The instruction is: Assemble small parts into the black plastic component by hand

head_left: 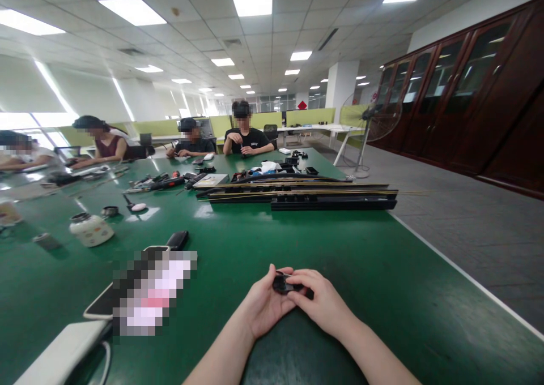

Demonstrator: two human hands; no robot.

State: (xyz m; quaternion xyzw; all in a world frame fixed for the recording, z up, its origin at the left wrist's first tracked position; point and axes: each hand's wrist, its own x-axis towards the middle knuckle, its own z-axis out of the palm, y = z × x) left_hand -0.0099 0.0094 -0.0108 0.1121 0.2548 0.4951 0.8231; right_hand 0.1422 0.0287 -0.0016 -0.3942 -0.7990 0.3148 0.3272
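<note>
A small black plastic part is held between both my hands above the green table. My left hand cups it from the left, with the thumb along its side. From the right, my right hand closes its fingers on the same piece, and a dark end shows under those fingers. The fingers cover much of the part, so its exact kind is unclear. To the left of my hands lies a phone-like device with a pale edge, partly blurred out.
Long black rails with thin brass-coloured rods lie across the table ahead. A white jar and a white box are at left. Tools lie farther back. Several people sit around the table; a standing fan is at right.
</note>
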